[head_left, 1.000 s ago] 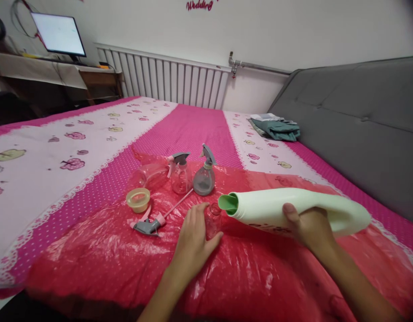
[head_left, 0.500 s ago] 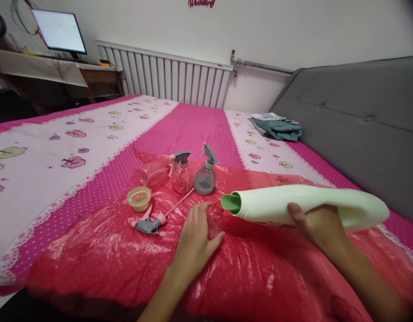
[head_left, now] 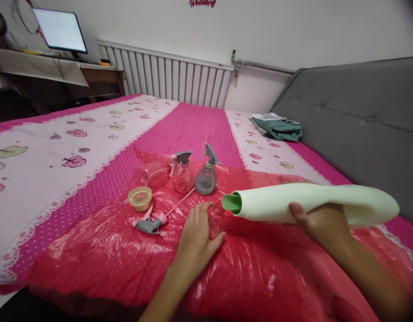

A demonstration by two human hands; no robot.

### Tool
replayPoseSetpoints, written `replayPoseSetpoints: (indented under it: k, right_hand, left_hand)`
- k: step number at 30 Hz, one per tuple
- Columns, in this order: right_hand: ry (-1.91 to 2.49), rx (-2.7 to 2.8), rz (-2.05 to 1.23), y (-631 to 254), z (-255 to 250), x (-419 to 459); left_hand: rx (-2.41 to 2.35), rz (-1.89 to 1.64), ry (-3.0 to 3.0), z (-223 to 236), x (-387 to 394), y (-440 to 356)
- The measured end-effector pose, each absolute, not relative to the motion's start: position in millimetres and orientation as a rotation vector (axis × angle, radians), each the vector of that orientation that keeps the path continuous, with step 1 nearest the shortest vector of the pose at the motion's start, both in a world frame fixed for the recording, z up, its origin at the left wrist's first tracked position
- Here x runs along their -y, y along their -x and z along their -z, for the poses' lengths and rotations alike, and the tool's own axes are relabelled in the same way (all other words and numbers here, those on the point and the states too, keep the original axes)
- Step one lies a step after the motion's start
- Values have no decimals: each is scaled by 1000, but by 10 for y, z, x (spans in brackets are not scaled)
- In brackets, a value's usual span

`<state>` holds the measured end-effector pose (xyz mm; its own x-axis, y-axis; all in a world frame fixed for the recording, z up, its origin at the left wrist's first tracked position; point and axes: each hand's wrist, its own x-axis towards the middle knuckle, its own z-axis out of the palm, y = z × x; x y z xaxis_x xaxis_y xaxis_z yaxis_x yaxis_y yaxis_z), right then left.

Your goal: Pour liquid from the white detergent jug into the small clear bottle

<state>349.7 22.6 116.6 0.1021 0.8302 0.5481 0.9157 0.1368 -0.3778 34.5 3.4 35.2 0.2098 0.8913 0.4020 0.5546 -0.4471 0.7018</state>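
My left hand (head_left: 196, 232) is wrapped round a small clear bottle (head_left: 217, 220), uncapped and upright on a red plastic sheet (head_left: 126, 268). By its handle, my right hand (head_left: 322, 226) grips a pale green detergent bottle (head_left: 280, 200) tipped almost level. Its green spout (head_left: 230, 202) sits just above and right of the small bottle's mouth; no stream of liquid shows. Left of my left hand lies a grey and pink spray head (head_left: 151, 223) with its thin tube. A cream cap (head_left: 140, 197) rests behind that.
Behind my hands stand a clear spray bottle (head_left: 183, 176) and a grey spray bottle (head_left: 205, 178). A clear bottle (head_left: 154, 173) lies on its side. Folded clothes (head_left: 276, 127) rest near the grey headboard (head_left: 360, 107). A radiator (head_left: 166, 74) runs along the wall.
The pale green bottle has come slightly more level, its base end rising a little with my right hand. My left hand stays round the small bottle.
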Motion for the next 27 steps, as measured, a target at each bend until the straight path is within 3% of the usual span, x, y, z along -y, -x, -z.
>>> replayPoseSetpoints:
  k: [17, 27]
  right_hand:
    - [1676, 1730, 187, -3460, -1252, -225]
    - [1639, 1942, 407, -3552, -1275, -194]
  left_hand:
    - [-1340, -1092, -2116, -377, -36, -343]
    - [-1335, -1096, -2103, -374, -44, -335]
